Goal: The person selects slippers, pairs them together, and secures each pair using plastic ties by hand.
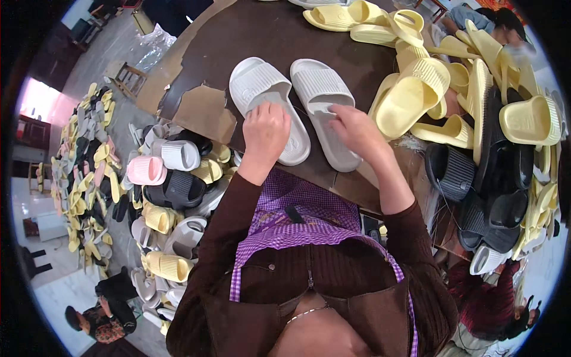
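Two white ribbed slide sandals lie side by side on a dark brown table [250, 35]. My left hand [266, 130] presses on the heel end of the left sandal [262, 89], fingers curled over its footbed. My right hand [352, 126] rests on the right sandal [321, 101], fingertips pinching at its footbed just below the strap. Both arms wear dark brown sleeves, over a purple checked apron.
A heap of yellow slides [416, 89] fills the table's right side, with black slides [488, 196] below it. Left of the table, mixed pink, white, black and yellow slides [172, 178] pile on the floor. Other people sit at the far right and lower left.
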`<act>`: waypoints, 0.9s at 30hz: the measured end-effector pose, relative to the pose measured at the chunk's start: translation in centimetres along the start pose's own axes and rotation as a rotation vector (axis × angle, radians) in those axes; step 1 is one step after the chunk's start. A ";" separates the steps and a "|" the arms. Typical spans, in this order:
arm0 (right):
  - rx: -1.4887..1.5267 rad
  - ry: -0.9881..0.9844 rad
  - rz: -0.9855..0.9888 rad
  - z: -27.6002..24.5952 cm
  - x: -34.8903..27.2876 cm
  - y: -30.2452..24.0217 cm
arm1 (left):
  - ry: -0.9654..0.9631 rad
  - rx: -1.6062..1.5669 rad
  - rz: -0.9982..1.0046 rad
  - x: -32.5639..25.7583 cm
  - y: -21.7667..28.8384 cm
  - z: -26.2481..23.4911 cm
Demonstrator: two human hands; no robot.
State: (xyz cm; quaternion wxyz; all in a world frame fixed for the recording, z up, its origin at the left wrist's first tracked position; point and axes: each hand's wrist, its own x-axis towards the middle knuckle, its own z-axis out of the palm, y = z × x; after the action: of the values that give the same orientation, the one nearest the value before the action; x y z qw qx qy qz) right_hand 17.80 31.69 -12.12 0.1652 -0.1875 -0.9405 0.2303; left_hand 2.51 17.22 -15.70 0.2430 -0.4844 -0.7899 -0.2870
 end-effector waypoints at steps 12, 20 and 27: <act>-0.224 -0.028 -0.081 2.5 1.6 -0.7 | 0.000 -0.011 0.030 -1.0 0.3 -0.7; -0.097 0.114 -0.279 2.3 -0.1 -1.6 | 0.000 0.006 0.034 -1.3 0.4 -0.9; -0.227 0.093 -0.209 1.5 -0.6 -2.4 | 0.026 -0.143 0.076 -1.3 1.1 -1.8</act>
State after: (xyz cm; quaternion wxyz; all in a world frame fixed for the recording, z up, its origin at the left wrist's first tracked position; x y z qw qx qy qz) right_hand 17.04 28.90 -12.32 0.2094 -0.1166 -0.9662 0.0954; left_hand 4.23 15.59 -15.00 0.2288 -0.5263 -0.7452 -0.3396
